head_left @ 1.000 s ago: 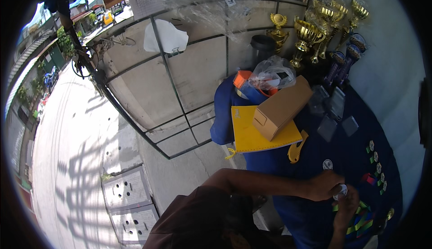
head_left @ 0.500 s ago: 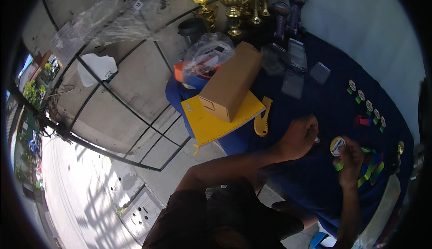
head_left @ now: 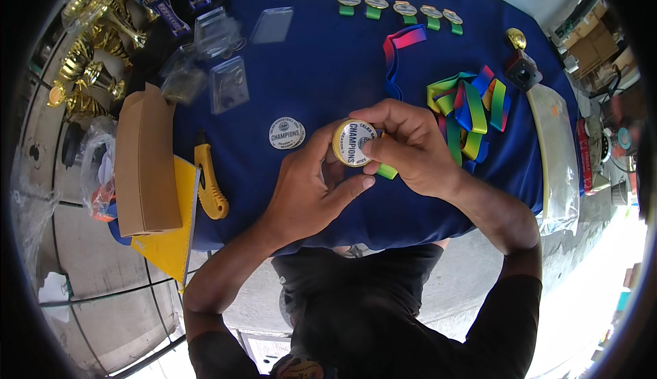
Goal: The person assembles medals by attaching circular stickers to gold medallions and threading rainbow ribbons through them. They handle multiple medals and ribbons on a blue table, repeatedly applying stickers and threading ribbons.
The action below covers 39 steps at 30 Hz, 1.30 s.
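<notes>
A round gold-rimmed medal [head_left: 346, 149] with a printed white face is between my hands, above the near part of the blue cloth. My right hand [head_left: 414, 147] grips it, its thumb pressed on the printed face. Fingers of my left hand [head_left: 301, 191] curl behind the medal's left edge, and the left thumb points toward it from below. A short bit of green ribbon [head_left: 387, 171] shows under my right hand. Just left of the medal, a round white printed disc [head_left: 287, 133] lies flat on the cloth.
Several ribboned medals [head_left: 404, 10] line the far edge. Colourful ribbons [head_left: 469, 108] are heaped at right, near a black box [head_left: 523, 71]. Clear plastic cases [head_left: 230, 84] lie at back left. A yellow cutter [head_left: 209, 180], a cardboard box [head_left: 147, 167] and trophies [head_left: 99, 43] stand or lie left.
The view has swung right, toward the table. My left hand has come over to the medal, which was in my right hand alone. The white disc on the cloth now shows.
</notes>
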Motion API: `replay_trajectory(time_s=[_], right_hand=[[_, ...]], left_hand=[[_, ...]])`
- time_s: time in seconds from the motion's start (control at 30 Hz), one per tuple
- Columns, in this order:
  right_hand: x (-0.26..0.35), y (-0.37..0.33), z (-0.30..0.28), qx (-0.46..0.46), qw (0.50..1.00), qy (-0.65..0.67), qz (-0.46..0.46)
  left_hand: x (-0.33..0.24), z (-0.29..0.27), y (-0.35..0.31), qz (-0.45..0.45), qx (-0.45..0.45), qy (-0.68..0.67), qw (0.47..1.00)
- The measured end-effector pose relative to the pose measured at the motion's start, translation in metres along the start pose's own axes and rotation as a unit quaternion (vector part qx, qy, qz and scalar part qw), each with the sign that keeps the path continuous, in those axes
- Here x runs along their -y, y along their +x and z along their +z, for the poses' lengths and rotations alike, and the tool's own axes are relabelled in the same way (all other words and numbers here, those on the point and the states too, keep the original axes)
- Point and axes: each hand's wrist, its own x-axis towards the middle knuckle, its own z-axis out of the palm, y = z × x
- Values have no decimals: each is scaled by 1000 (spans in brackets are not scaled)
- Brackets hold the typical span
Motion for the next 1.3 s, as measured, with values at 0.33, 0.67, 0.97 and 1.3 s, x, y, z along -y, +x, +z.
replay_trajectory(time_s=[0.33, 0.67, 0.97, 1.3], right_hand=[[-1, 2, -5, 12, 996, -73, -41], [-15, 10, -35, 30, 993, -112, -26], [-13, 1, -20, 48, 970, -216, -95], [-20, 3, -22, 1, 965, -244, -93]], left_hand=[[18, 1, -1, 91, -34, -32, 995], [21, 9, 0, 80, -32, 10, 996], [29, 18, 0, 134, -101, 11, 986], [24, 13, -1, 89, -72, 13, 993]])
